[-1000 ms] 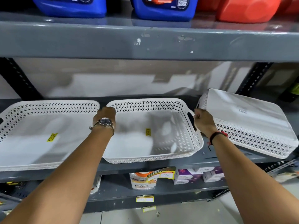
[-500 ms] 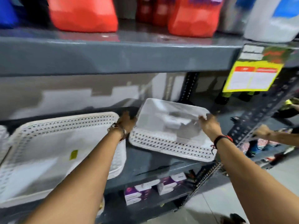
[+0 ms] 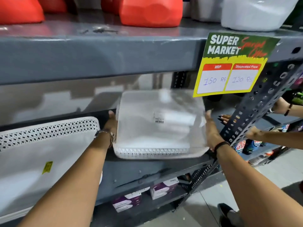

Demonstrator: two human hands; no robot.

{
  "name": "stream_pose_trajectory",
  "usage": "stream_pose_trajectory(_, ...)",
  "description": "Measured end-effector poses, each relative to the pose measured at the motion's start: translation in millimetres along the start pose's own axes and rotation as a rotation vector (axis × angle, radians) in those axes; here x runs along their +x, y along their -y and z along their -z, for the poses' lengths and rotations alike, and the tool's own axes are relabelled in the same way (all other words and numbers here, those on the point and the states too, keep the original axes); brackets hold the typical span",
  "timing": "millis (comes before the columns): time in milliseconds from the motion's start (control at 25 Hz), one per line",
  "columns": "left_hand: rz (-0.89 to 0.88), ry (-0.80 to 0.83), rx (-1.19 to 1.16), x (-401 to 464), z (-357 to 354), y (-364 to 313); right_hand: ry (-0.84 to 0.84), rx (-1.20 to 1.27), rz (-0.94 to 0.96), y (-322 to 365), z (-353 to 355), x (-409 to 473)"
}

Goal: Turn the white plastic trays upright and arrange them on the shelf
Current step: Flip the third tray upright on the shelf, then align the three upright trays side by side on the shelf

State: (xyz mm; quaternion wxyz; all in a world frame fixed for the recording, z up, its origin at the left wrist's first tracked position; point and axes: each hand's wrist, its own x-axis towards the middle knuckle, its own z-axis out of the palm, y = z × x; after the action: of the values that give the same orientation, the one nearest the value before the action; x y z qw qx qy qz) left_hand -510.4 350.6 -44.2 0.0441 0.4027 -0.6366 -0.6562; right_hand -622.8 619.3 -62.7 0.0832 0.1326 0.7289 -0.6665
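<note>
An upside-down white plastic tray point(image 3: 157, 125) with perforated sides is tilted up off the grey shelf point(image 3: 139, 169), its flat bottom with a barcode label facing me. My left hand point(image 3: 111, 125) grips its left edge and my right hand point(image 3: 211, 130) grips its right edge. The tray is motion-blurred. To the left an upright white tray point(image 3: 44, 149) with a yellow sticker rests on the same shelf, partly cut off by the frame.
The upper shelf beam point(image 3: 98, 59) hangs close above, carrying red jugs point(image 3: 150, 10) and a yellow price sign point(image 3: 229, 66). A perforated metal upright point(image 3: 255, 112) stands just right of my right hand. Another person's hands point(image 3: 252, 133) reach in from the right. Purple boxes point(image 3: 162, 189) sit below.
Both hands left the middle upright tray and took the inverted tray at the right by its sides. That tray has tipped up. My view swung right.
</note>
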Motion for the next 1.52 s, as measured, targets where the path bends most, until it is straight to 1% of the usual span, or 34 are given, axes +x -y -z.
stream_pose_trajectory(80, -0.062, -0.07, -0.144, -8.5, 13.7, -17.7, 0.024, 0.16, 0.103, 25.1, 5.2, -6.9)
stream_pose_trajectory(120, -0.114, -0.084, -0.144, -9.9, 23.4, -28.2, 0.05, 0.249, 0.158, 40.5, 10.1, -11.6)
stream_pose_trajectory(160, -0.168, -0.071, -0.122, -14.3, 32.0, -40.2, 0.078, 0.346, 0.202, 51.8, 15.5, -10.7)
stream_pose_trajectory(200, -0.186, -0.042, -0.094, -16.6, 40.9, -47.6, 0.098, 0.416, 0.21, 60.6, 21.8, -8.2)
stream_pose_trajectory(240, -0.166, 0.012, -0.047, -20.2, 48.3, -52.1, 0.164, 0.43, 0.176, 66.5, 27.3, -9.3)
stream_pose_trajectory(280, -0.138, 0.045, 0.033, -19.9, 53.3, -51.3, 0.215, 0.349, 0.131, 65.6, 33.5, -6.6)
stream_pose_trajectory(320, -0.11, 0.045, 0.172, -19.9, 58.1, -45.7, 0.301, 0.237, 0.093, 62.9, 37.7, -10.4)
stream_pose_trajectory(400, -0.034, 0.064, 0.46, -23.3, 61.6, -28.4, 0.337, -0.065, 0.012, 48.2, 40.1, -0.2)
stream_pose_trajectory(440, 0.0, 0.08, 0.581, -22.6, 62.2, -17.7, 0.277, -0.245, 0.017, 43.1, 36.8, 2.3)
stream_pose_trajectory(520, 0.014, 0.065, 0.789, -19.8, 62.2, -4.8, 0.174, -0.645, 0.106, 35.6, 28.3, 6.1)
stream_pose_trajectory(560, -0.005, 0.041, 0.843, -19.2, 62.6, -1.0, 0.141, -0.84, 0.158, 32.5, 24.6, 7.1)
stream_pose_trajectory(600, -0.024, 0.025, 0.873, -22.1, 60.7, 0.8, 0.109, -0.934, 0.198, 28.1, 22.6, 6.2)
stream_pose_trajectory(680, -0.084, -0.003, 0.949, -25.0, 53.7, 7.1, 0.059, -0.9, 0.213, 18.1, 19.1, 2.7)
stream_pose_trajectory(760, -0.141, -0.077, 1.026, -32.2, 46.4, 10.7, -0.003, -0.861, 0.221, 6.7, 18.5, 2.6)
stream_pose_trajectory(840, -0.258, -0.152, 1.162, -35.8, 44.4, 12.9, -0.043, -0.844, 0.23, 1.1, 16.6, 1.7)
stream_pose_trajectory(920, -0.298, -0.175, 1.228, -38.1, 43.7, 11.1, -0.071, -0.878, 0.223, 0.7, 12.1, -3.1)
stream_pose_trajectory(1000, -0.31, -0.193, 1.226, -41.7, 44.3, 9.3, -0.108, -1.042, 0.279, 4.3, 1.5, -9.6)
stream_pose_trajectory(1080, -0.368, -0.253, 1.148, -45.4, 50.3, 5.7, -0.13, -1.041, 0.418, 12.3, -26.5, -33.1)
stream_pose_trajectory(1120, -0.409, -0.303, 1.081, -48.1, 55.8, 4.3, -0.079, -0.978, 0.492, 16.6, -47.2, -51.5)
stream_pose_trajectory(1200, -0.506, -0.413, 0.987, -56.5, 79.6, 5.4, 0.123, -0.899, 0.613, 16.9, -100.2, -98.1)
stream_pose_trajectory(1240, -0.555, -0.465, 0.967, -60.4, 95.8, 7.0, 0.259, -0.898, 0.643, 12.2, -126.3, -118.5)
stream_pose_trajectory(1320, -0.616, -0.543, 0.964, -64.0, 145.6, 17.7, 0.491, -0.929, 0.599, -2.2, -175.5, -157.1)
stream_pose_trajectory(1360, -0.61, -0.577, 0.993, -64.6, 172.2, 24.4, 0.529, -0.964, 0.564, -12.3, -192.7, -165.5)
stream_pose_trajectory(1400, -0.579, -0.619, 1.041, -63.5, 199.5, 32.2, 0.527, -1.018, 0.552, -19.7, -204.7, -172.8)
stream_pose_trajectory(1480, -0.526, -0.739, 1.129, -62.0, 261.4, 52.2, 0.462, -1.108, 0.551, -30.6, -227.7, -183.7)
stream_pose_trajectory(1520, -0.506, -0.764, 1.174, -62.3, 285.0, 61.9, 0.419, -1.115, 0.533, -35.2, -233.4, -186.1)
